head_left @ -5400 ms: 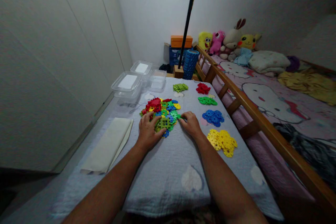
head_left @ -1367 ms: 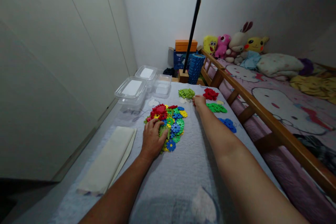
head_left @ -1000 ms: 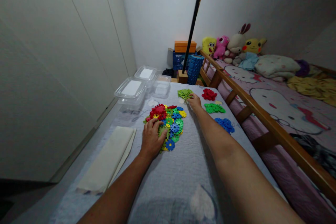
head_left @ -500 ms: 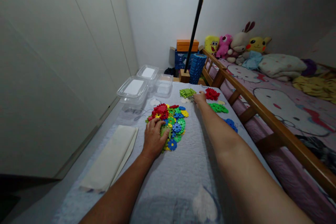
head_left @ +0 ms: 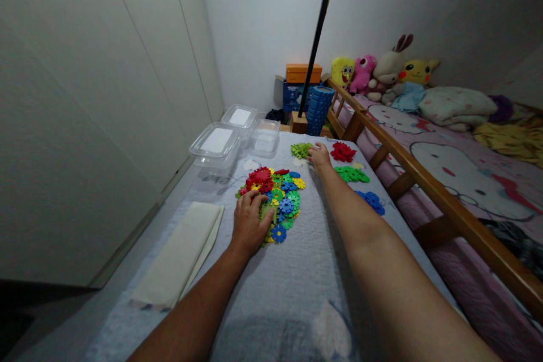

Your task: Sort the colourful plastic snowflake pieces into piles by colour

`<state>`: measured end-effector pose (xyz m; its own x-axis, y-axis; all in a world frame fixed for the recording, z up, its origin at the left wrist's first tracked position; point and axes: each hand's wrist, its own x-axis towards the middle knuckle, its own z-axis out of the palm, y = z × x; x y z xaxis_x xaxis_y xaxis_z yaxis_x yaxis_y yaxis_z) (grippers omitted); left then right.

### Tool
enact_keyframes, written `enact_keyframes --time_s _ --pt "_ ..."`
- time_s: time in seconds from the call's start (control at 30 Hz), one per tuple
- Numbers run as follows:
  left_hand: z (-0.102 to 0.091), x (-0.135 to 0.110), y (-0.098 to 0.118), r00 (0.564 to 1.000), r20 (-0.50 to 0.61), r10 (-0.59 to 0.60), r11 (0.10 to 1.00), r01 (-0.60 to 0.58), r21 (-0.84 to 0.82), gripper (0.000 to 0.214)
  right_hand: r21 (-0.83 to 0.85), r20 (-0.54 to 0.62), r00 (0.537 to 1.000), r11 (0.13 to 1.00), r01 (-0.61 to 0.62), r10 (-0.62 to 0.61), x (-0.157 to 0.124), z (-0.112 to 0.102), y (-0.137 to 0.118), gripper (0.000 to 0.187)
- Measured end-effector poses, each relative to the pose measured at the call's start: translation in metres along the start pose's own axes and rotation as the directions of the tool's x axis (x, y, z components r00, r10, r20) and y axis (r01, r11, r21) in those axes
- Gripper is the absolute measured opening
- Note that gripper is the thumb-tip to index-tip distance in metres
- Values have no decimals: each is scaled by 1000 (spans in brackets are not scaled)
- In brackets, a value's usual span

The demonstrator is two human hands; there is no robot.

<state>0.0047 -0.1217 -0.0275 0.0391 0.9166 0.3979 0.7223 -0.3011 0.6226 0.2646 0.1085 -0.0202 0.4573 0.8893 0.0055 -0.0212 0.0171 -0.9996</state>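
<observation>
A mixed heap of flat plastic flower pieces [head_left: 278,195] in red, blue, green and yellow lies on the grey quilted table cover [head_left: 297,288]. My left hand [head_left: 249,223] rests palm down on the heap's near left side, fingers spread. My right hand [head_left: 319,156] is stretched far forward, its fingertips touching the lime-green pile [head_left: 300,150]. To its right lie a red pile [head_left: 343,152], a dark green pile [head_left: 351,174] and a blue pile [head_left: 370,201] partly hidden by my forearm. Whether the right fingers hold a piece cannot be seen.
Clear plastic boxes with lids [head_left: 217,146] stand at the far left of the table. A folded white cloth [head_left: 180,254] lies at the near left. A wooden bed rail [head_left: 424,192] runs along the right. A black pole [head_left: 316,39] rises behind the table.
My right hand went from the mixed heap out to the far piles, then shifted left from the red pile to the lime-green one. The left hand has stayed on the heap.
</observation>
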Motion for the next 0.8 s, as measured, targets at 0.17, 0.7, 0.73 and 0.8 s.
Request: enact_keyframes --time_s 0.17,0.7,0.73,0.8 --pt "0 0 0 1000 -6 1 1000 -1 2 29 -134 80 991 984 114 -104 -10 2 9 38" --pt "-7 1 6 999 36 11 1000 -11 -18 31 -356 356 917 882 309 -178 -105 -7 -8 28" --pt "-7 1 7 999 40 18 1000 -17 -24 32 -345 397 900 880 327 -179 -116 -10 -7 26" --pt "-8 0 6 998 52 33 999 -31 -38 33 -346 458 866 859 379 -198 -138 -18 -5 24"
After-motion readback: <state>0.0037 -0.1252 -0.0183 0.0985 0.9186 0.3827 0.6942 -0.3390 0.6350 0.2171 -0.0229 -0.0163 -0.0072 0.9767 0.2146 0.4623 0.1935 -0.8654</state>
